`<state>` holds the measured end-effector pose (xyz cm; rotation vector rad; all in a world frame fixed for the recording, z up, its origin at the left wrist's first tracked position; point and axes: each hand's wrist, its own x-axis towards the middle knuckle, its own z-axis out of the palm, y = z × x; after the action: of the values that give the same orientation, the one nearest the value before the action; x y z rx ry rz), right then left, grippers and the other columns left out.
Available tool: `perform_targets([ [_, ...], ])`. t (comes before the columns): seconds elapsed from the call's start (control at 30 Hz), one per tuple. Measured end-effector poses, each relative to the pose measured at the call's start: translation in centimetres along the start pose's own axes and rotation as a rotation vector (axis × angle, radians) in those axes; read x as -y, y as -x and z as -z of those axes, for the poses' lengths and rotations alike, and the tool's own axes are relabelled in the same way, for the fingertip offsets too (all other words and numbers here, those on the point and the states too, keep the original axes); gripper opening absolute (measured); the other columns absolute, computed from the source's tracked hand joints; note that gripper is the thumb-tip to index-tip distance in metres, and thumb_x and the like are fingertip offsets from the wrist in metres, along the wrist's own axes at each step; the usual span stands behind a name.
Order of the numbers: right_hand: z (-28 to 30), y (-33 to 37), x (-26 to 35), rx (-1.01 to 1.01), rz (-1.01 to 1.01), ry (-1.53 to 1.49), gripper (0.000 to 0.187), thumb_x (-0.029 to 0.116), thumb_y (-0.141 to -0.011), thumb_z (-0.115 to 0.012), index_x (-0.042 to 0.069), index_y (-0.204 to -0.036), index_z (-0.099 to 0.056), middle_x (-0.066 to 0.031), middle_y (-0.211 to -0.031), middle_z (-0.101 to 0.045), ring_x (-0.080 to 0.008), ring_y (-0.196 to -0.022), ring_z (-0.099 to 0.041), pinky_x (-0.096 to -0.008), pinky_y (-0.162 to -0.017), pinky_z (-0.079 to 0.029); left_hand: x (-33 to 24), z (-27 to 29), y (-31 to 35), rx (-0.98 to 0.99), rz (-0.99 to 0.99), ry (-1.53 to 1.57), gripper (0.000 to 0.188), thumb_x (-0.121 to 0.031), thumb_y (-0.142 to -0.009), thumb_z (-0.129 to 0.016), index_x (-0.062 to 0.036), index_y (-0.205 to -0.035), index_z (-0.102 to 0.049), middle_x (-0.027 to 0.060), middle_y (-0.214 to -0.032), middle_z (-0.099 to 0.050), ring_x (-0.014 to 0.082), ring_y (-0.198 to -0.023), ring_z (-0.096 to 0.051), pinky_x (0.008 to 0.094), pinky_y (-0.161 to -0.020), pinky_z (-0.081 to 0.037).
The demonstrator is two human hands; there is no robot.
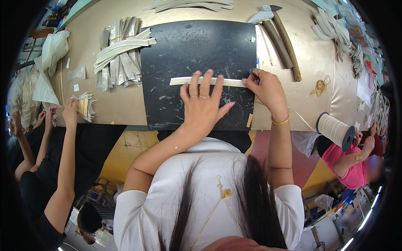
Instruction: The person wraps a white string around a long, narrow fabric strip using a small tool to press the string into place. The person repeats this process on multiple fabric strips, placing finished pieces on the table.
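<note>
A narrow white strip [229, 82] lies across the black mat [184, 46] in front of me. My left hand [202, 97] is spread over it, fingertips resting along its length and thumb out to the right. At the strip's right end my right hand [268, 88] is closed, its thumb touching the strip. Between its thumb and forefinger shows a small dark tool [252, 74], too little of it visible to name its kind. A white cord [302, 118] runs from the spool [335, 130] up to my right hand, where it goes out of sight.
Bundled pale strips [121, 54] lie left of the mat. Beyond its right edge is a hammer [287, 46] beside another wooden handle [277, 44]. A tangle of yellowish bands [320, 86] lies farther right. Co-workers' hands [70, 109] work at the left; a person in pink [343, 165] sits right.
</note>
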<state>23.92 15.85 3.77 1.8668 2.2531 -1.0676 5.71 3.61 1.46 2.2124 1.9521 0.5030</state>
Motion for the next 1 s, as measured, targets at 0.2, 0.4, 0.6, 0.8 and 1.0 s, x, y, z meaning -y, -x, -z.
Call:
perform_targets([
  [0.2,0.1,0.2,0.0,-0.036,-0.027,0.006,0.032,0.032,-0.084,-0.080,0.001,-0.088,-0.071,-0.0143,-0.075,-0.071,-0.0313,-0.073,-0.071,-0.0391,-0.067,-0.054,-1.3,-1.9,-0.7,0.102,-0.291,0.167,0.060,-0.037,-0.082,-0.079,-0.0065,-0.130,-0.061,0.0179,-0.149,-0.047,0.0343,-0.141,-0.042,0.0515,-0.114,-0.031],
  [0.4,0.3,0.5,-1.7,-0.043,0.023,-0.156,0.031,0.028,-0.084,-0.079,-0.001,-0.086,-0.071,-0.0125,-0.072,-0.069,-0.0241,-0.065,-0.065,-0.0351,-0.064,-0.051,-1.7,-2.5,-0.9,0.032,-0.311,0.094,0.060,-0.037,-0.080,-0.079,-0.0046,-0.127,-0.061,0.0185,-0.140,-0.054,0.0337,-0.135,-0.047,0.0522,-0.110,-0.036],
  [0.6,1.1,1.0,-3.3,-0.052,0.077,-0.211,0.029,0.026,-0.087,-0.078,-0.002,-0.086,-0.072,-0.0085,-0.070,-0.067,-0.0142,-0.060,-0.056,-0.0308,-0.060,-0.046,-2.1,-2.7,-1.2,0.051,-0.253,0.053,0.065,-0.038,-0.082,-0.078,-0.0056,-0.135,-0.058,0.0105,-0.139,-0.055,0.0274,-0.132,-0.049,0.0493,-0.103,-0.034],
  [0.8,1.2,0.9,-3.4,-0.047,0.054,-0.220,0.029,0.025,-0.089,-0.077,-0.003,-0.088,-0.071,-0.0083,-0.069,-0.066,-0.0143,-0.060,-0.056,-0.0307,-0.060,-0.045,-2.1,-3.4,-1.5,0.031,-0.248,0.016,0.071,-0.040,-0.084,-0.076,-0.0047,-0.141,-0.054,0.0076,-0.137,-0.055,0.0249,-0.129,-0.049,0.0493,-0.102,-0.034],
  [1.0,1.0,0.8,-3.3,-0.080,0.065,-0.232,0.029,0.025,-0.090,-0.077,-0.003,-0.089,-0.070,-0.0096,-0.069,-0.066,-0.0153,-0.061,-0.056,-0.0314,-0.061,-0.046,-2.2,-3.5,-1.6,0.017,-0.246,-0.004,0.071,-0.040,-0.084,-0.076,-0.0048,-0.141,-0.054,0.0066,-0.136,-0.055,0.0243,-0.126,-0.050,0.0501,-0.101,-0.035],
])
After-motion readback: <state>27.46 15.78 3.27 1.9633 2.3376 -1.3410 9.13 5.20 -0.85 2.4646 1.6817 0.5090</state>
